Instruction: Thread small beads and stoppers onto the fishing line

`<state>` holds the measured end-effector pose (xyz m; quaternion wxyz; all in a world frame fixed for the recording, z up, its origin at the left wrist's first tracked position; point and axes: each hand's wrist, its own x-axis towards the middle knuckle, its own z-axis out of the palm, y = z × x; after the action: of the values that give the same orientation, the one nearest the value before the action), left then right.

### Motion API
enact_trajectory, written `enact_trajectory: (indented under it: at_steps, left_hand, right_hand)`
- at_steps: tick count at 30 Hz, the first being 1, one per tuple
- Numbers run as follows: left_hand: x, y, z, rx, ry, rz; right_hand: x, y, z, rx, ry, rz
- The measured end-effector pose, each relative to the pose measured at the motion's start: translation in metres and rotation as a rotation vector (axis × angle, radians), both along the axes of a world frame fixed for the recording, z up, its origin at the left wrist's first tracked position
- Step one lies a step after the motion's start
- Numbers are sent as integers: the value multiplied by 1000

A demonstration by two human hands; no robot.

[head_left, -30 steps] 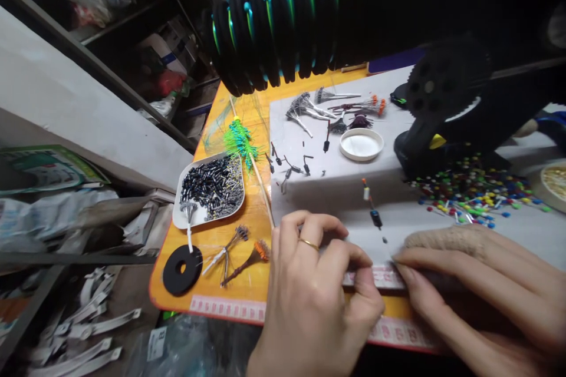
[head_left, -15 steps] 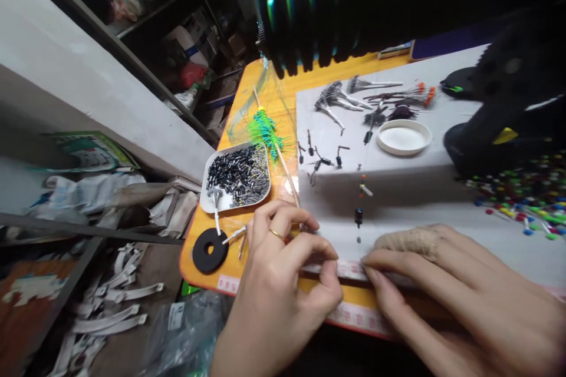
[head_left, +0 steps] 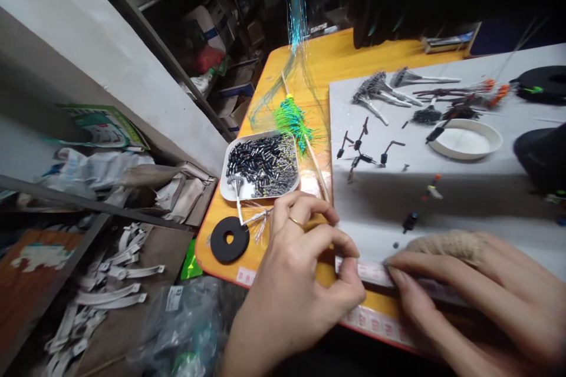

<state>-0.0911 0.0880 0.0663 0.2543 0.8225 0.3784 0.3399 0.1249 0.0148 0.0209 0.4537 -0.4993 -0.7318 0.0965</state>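
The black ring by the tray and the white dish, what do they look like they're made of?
The black ring looks like matte foam or rubber: dull surface, no glare. The white dish looks like smooth plastic, though glazed ceramic is possible: thin even rim with a soft sheen.

Ruled tape strip (head_left: pixel 369 271): narrow, pale, printed with small pinkish markings; lies flat along the near edge of the grey mat, pinched at its left end under the left hand's (head_left: pixel 305 283) thumb and touched by the right hand's (head_left: pixel 477 294) fingertips.

Line rig (head_left: pixel 418 212): thin line carrying an orange-tipped white bead, a black cylindrical piece and a small dark bead; lies diagonally on the mat just beyond the right fingertips.
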Motion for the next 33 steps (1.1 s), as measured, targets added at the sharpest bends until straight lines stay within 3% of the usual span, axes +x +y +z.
enact_trajectory:
  at_steps: [11,20,27,33]
  left_hand:
    - [1,-3,-3,-11,2,2]
    - [0,-6,-6,-9,12,23]
    - [2,-7,-4,-7,40,34]
    - [3,-5,-6,-19,27,31]
  right_hand:
    - [19,-11,-4,-46,-187,-51]
    - [21,-7,6,-50,-32,-76]
    - [29,-16,1,-53,-52,-116]
    - [34,-23,-1,-60,-235,-114]
